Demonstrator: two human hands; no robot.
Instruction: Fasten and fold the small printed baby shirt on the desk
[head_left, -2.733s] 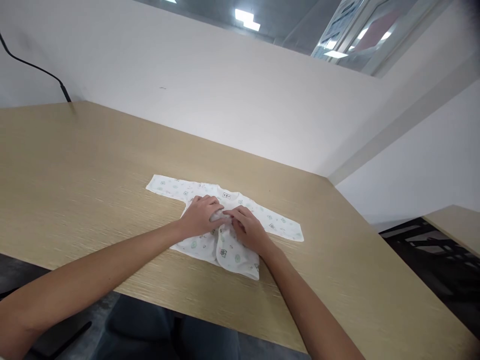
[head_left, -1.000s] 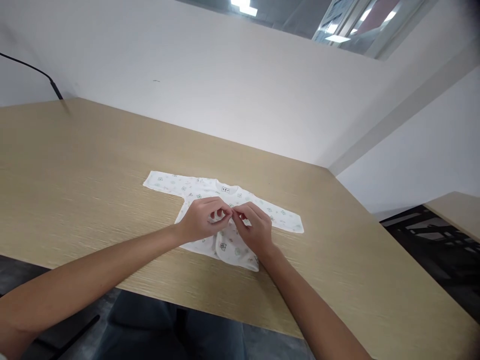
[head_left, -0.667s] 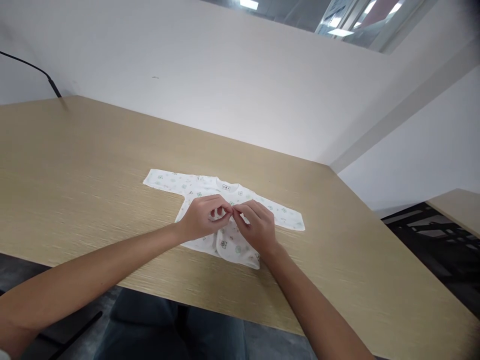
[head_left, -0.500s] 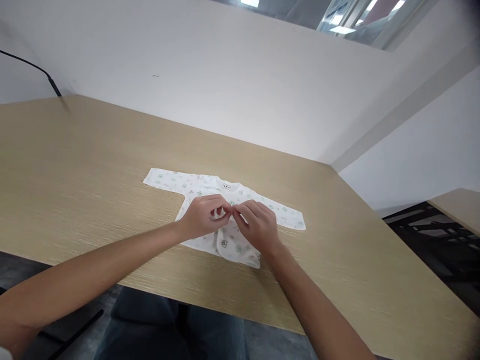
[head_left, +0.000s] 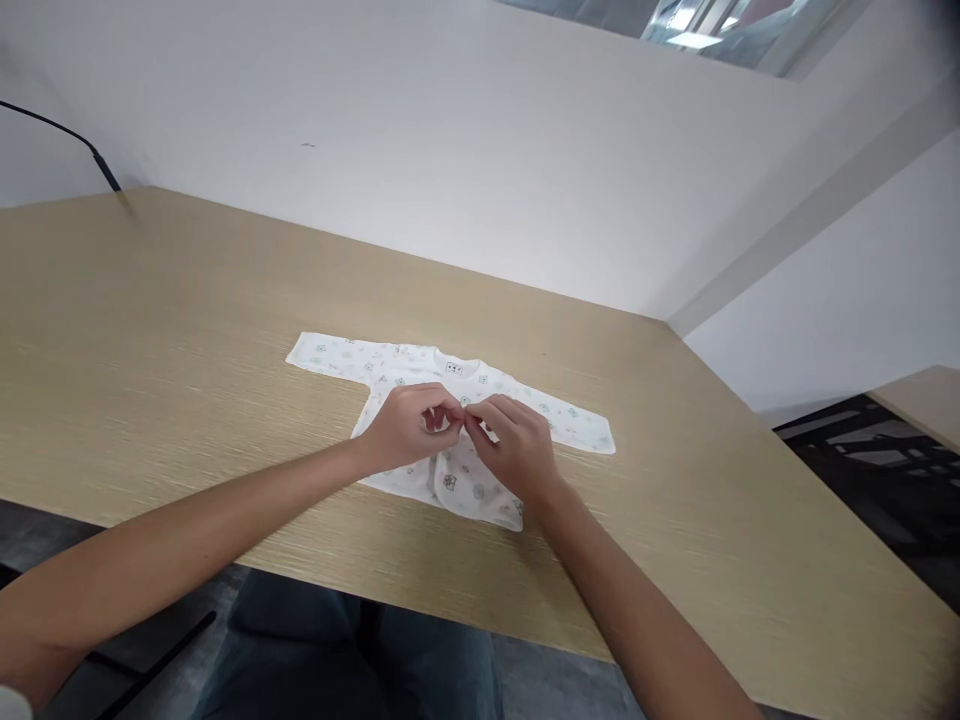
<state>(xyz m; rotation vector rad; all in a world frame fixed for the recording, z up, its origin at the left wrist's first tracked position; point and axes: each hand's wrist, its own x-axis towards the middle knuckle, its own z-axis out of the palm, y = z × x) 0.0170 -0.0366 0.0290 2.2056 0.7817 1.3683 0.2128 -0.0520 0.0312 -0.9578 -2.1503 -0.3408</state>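
Note:
A small white long-sleeved baby shirt (head_left: pixel 480 490) with a green and grey print lies spread on the table, collar away from me and sleeves out to both sides. Over the middle of its front, my left hand (head_left: pixel 412 425) is closed in a pinch, thumb and forefinger meeting at the fabric of the front opening. My right hand (head_left: pixel 517 440) pinches the same spot from the other side, so the fingertips of both hands nearly touch. The exact bit between the fingertips is too small to make out. Below the hands, the front edge of the shirt shows as a curved overlap.
The light wood table (head_left: pixel 187 400) runs up to a white wall (head_left: pixel 412 130). A black cable (head_left: pixel 105 168) comes down at the far left corner. Dark framework (head_left: pixel 870 450) shows beyond the right edge. My legs (head_left: pixel 337 650) are under the front edge.
Both hands stay pinched at the same place on the shirt front, with the fingers shifting only slightly. The view has tilted down a little.

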